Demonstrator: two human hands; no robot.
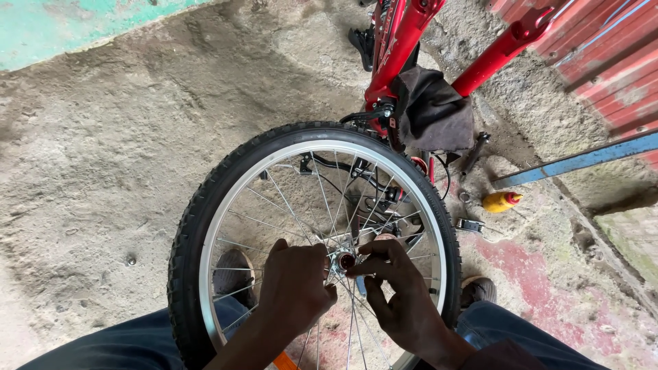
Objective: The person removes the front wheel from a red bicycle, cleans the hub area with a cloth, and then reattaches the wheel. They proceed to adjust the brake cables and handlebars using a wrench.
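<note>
Pinching the wheel hub, left hand and right hand both close narrowly.

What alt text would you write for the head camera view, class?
Two bare hands, left hand and right hand, work at the hub of a spoked bicycle wheel held upright between the person's knees. A red bike frame and yellow bottle sit behind on concrete.

Both forearms are extended forward from the lower frame edge. The left hand is closed into a loose fist, knuckles up. The right hand is held beside it, with fingers curled and pinched together.
</note>
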